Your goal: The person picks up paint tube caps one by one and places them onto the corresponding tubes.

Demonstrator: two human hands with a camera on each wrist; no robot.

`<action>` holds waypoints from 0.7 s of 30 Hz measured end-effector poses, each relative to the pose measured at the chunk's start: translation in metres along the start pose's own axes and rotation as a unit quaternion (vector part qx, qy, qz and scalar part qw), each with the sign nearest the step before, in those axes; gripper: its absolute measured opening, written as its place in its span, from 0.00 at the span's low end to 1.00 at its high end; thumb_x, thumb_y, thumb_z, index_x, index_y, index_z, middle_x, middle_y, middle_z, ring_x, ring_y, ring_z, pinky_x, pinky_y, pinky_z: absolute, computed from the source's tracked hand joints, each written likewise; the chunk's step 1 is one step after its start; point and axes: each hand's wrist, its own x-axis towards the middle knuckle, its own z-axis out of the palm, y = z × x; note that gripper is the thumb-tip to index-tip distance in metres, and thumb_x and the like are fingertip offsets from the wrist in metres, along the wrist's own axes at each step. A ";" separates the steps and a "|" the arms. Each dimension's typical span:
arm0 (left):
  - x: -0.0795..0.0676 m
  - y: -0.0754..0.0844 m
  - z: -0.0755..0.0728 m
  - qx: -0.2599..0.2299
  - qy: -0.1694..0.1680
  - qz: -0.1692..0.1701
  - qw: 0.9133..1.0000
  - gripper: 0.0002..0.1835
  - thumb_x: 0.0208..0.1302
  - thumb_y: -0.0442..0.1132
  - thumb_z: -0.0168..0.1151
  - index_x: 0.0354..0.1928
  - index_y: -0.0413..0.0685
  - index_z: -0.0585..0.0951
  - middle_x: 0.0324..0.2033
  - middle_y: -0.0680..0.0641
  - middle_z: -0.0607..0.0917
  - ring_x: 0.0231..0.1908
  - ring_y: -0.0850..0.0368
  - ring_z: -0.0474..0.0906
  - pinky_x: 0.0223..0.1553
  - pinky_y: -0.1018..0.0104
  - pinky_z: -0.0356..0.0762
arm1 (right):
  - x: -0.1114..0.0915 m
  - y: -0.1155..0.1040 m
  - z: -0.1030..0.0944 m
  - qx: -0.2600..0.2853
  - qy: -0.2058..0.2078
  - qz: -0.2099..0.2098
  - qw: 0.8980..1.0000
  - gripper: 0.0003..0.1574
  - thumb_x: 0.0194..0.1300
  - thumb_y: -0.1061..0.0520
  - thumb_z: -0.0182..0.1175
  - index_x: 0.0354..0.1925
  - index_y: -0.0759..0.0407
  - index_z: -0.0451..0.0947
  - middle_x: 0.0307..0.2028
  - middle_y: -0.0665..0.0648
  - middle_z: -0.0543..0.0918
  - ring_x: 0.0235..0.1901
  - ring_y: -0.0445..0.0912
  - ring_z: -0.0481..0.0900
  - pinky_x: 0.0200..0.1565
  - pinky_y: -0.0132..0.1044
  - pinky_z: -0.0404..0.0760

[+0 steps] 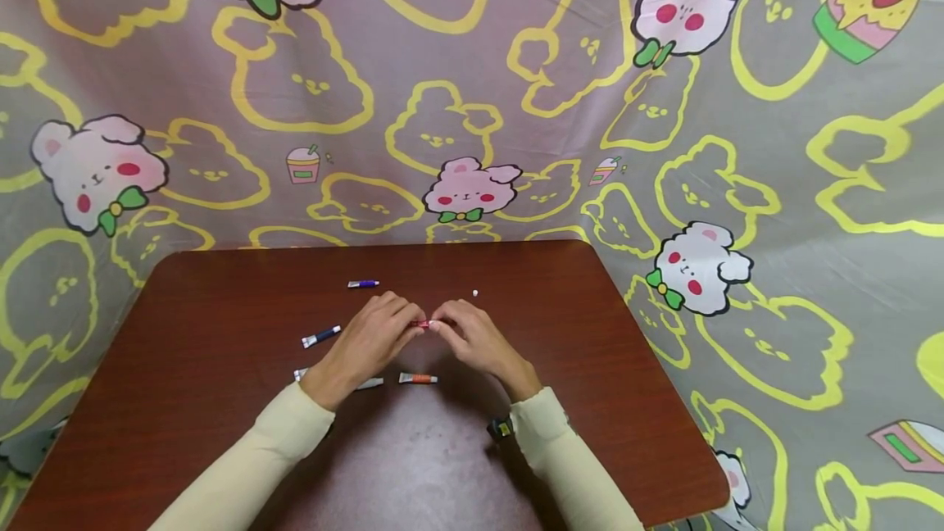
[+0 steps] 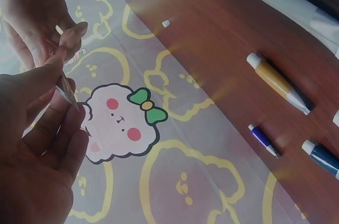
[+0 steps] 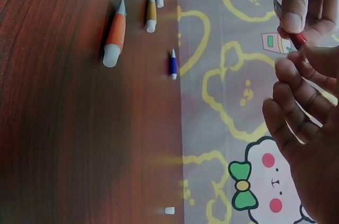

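Note:
My left hand (image 1: 372, 333) pinches a small red paint tube (image 1: 420, 324) between thumb and fingers, above the middle of the table. From the other side my right hand (image 1: 475, 338) meets it, thumb and forefinger pinching the tube's end. In the right wrist view the red part of the tube (image 3: 298, 39) shows between the two hands, its silvery tail sticking out past the left thumb. Fingers cover most of the tube in every view. A small white cap (image 1: 475, 292) lies on the table beyond the right hand.
Other paint tubes lie on the brown table (image 1: 590, 433): a purple tube (image 1: 363, 284) at the back, a dark blue tube (image 1: 320, 337) to the left, an orange tube (image 1: 418, 378) nearer, a white tube (image 2: 291, 9) and an ochre tube (image 2: 278, 81). A patterned cloth (image 1: 546, 88) hangs behind.

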 end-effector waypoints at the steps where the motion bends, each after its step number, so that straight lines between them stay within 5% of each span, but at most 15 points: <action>1: 0.000 0.000 0.000 -0.002 -0.001 -0.001 1.000 0.09 0.66 0.40 0.78 0.43 0.48 0.86 0.38 0.51 0.88 0.42 0.52 0.81 0.44 0.56 0.78 | 0.000 0.000 0.000 0.000 -0.002 0.000 1.000 0.05 0.80 0.56 0.63 0.45 0.56 0.84 0.41 0.50 0.87 0.41 0.43 0.81 0.45 0.36 0.81; 15: -0.002 -0.001 0.003 -0.002 -0.004 0.000 1.000 0.08 0.69 0.41 0.76 0.43 0.48 0.87 0.37 0.51 0.89 0.42 0.53 0.81 0.44 0.56 0.78 | -0.002 0.003 0.003 0.020 0.003 0.020 1.000 0.05 0.78 0.56 0.65 0.45 0.56 0.85 0.41 0.52 0.88 0.42 0.43 0.83 0.47 0.49 0.88; 21: -0.002 0.000 0.006 0.003 -0.010 -0.010 1.000 0.08 0.68 0.41 0.77 0.43 0.49 0.87 0.37 0.52 0.89 0.42 0.53 0.81 0.44 0.57 0.78 | -0.003 0.009 0.004 0.013 0.009 0.033 0.999 0.07 0.78 0.54 0.65 0.46 0.55 0.86 0.41 0.51 0.89 0.43 0.43 0.84 0.48 0.44 0.88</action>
